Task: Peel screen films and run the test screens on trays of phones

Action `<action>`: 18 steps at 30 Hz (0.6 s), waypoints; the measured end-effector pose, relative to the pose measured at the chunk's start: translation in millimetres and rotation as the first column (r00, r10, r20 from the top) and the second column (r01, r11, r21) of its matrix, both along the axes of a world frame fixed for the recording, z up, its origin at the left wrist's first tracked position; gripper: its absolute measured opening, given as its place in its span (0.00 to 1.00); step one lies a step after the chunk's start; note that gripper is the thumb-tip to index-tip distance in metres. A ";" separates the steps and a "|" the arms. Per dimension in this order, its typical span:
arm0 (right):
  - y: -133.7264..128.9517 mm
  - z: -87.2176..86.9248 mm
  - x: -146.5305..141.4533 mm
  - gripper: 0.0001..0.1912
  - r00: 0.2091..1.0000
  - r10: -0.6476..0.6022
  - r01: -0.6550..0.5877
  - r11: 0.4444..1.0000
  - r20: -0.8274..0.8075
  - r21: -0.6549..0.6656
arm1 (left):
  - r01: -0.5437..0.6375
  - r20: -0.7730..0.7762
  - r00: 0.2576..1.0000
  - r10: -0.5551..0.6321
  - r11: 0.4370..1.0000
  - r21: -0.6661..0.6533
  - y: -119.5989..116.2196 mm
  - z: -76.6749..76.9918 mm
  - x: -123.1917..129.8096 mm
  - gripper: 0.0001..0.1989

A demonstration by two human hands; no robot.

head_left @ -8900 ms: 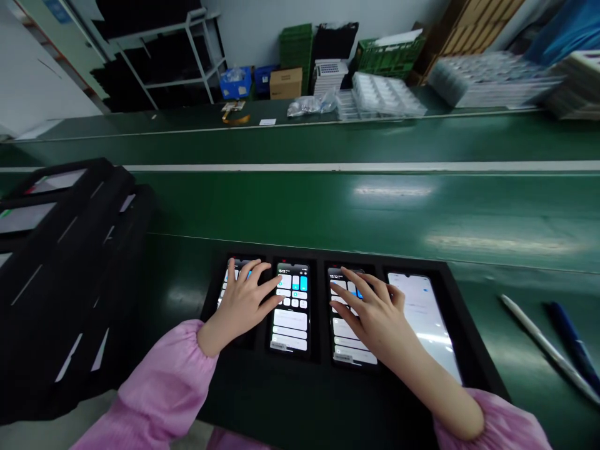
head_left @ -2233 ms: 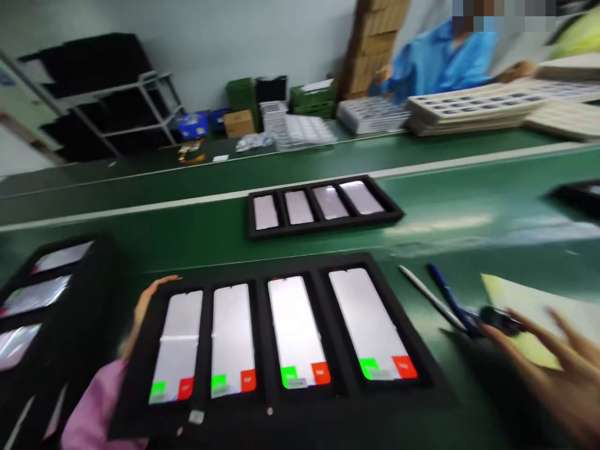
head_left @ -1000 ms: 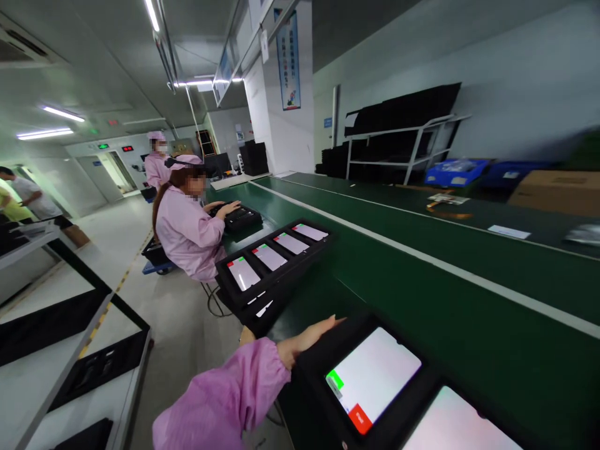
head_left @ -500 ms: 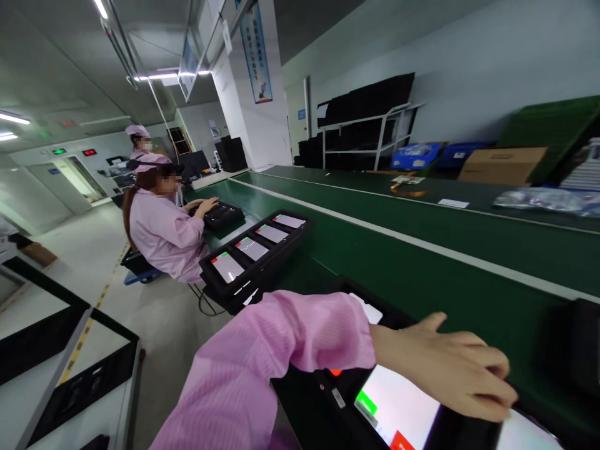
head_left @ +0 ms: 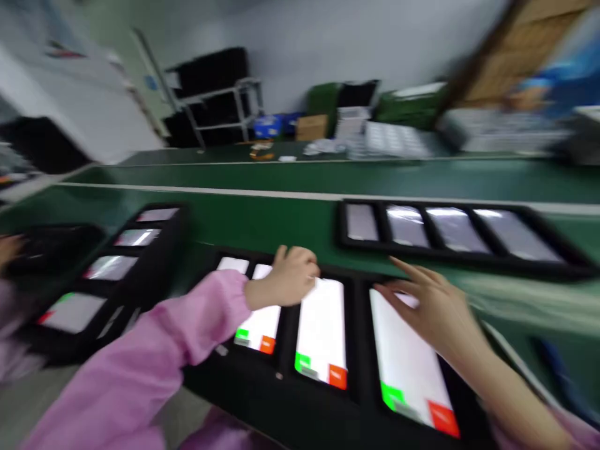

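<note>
Back over the tray, our left hand [head_left: 285, 278] rests with fingers curled together, our right hand [head_left: 426, 312] spreads its fingers, and the phones [head_left: 321, 331] lie in the black tray [head_left: 276, 406], three screens showing green and red blocks.

A pale grey wall [head_left: 356, 44] runs behind a long green desk [head_left: 328, 175], with a metal shelf [head_left: 210, 94], blue bins [head_left: 269, 127] and a cardboard box [head_left: 312, 128] along it.
</note>
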State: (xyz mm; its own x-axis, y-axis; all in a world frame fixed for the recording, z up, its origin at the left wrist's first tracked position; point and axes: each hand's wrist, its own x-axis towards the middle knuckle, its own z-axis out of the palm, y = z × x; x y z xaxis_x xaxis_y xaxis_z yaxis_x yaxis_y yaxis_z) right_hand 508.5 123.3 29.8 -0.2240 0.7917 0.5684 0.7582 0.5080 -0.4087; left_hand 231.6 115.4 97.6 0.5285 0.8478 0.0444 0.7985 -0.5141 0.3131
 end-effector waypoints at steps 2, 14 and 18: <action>-21.0 3.2 20.8 0.15 0.992 -0.080 0.087 0.994 0.102 -0.059 | 0.009 0.021 1.000 -0.008 0.999 -0.033 10.1 -5.9 -2.4 0.16; -25.9 22.2 9.2 0.10 0.976 -0.177 0.203 0.951 0.129 -0.232 | 0.033 -0.083 0.996 -0.044 0.991 -0.126 15.6 -2.1 -5.5 0.18; -23.0 22.7 13.4 0.05 0.978 -0.178 0.201 0.941 0.109 -0.273 | 0.055 -0.105 0.992 -0.072 0.986 -0.155 24.3 4.1 2.1 0.18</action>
State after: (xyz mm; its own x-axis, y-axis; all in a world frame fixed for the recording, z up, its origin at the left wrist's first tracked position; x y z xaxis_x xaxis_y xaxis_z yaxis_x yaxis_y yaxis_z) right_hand 521.8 100.3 52.4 -0.0902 0.9488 0.3026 0.8658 0.2248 -0.4470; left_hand 233.7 139.8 101.7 0.5761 0.8046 -0.1437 0.7996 -0.5183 0.3034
